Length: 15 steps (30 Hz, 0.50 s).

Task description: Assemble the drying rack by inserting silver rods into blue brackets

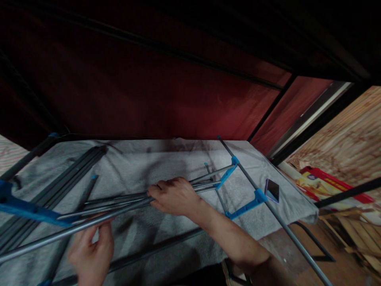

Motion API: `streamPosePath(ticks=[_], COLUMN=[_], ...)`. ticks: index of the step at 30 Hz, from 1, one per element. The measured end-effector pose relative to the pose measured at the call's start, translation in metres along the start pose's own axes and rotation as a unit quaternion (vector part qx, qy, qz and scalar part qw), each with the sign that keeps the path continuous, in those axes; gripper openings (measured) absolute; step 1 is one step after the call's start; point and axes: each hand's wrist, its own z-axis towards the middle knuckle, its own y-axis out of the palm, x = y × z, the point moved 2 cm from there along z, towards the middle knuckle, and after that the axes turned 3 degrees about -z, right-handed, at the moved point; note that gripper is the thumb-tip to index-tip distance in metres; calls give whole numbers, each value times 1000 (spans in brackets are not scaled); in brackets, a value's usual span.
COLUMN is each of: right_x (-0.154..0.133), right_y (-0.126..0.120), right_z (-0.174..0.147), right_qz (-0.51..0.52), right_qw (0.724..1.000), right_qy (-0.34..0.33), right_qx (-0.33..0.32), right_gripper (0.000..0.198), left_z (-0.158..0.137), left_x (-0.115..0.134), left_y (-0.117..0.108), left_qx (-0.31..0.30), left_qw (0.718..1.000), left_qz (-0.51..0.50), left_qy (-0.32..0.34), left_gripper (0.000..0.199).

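Note:
My right hand (175, 196) is closed from above around a bundle of thin grey metal rods (119, 207), mid-table. My left hand (93, 250) pinches at the left part of the bundle from below, its fingertips partly behind a rod. The left rod ends lie by a blue plastic bracket (32, 208). On the right, rods run into a blue bracket (226, 175) fixed to a long grey tube (248, 176). A second blue bracket (245, 208) sits nearer me on the same tube.
Several dark grey tubes (71, 178) lie together on the left of a grey cloth (133, 165) covering the table. A phone (272, 190) rests near the right edge. Beyond stands a dark frame with red fabric (166, 91). A red and yellow box (330, 184) is at the right.

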Motion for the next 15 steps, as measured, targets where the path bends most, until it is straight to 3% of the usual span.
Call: streamPosePath(ticks=[2,5,8,12,15], right_x=[0,1,2,5,6], right_y=[0,0,1,0,-1], right_z=[1,2,3,3,3], right_qz=[6,11,12,9,11], right_qw=[1000,1000,1000,1000,1000], right_qy=[0,3,4,-4,-13], right_qx=[-4,-8,-14,-12,-12], right_gripper=[24,23,24,21,18], left_z=[-7,-14,-14,1,21], left_x=[13,40,66,83,87], left_y=[6,9,9,19,30], left_qx=[-58,-158,-159,-112,-114], left_qw=[993,953,926,914,933], left_qz=[3,-35,-26,13,8], left_qy=[102,256,341,389,340], left_gripper=[14,25,41,43,42])
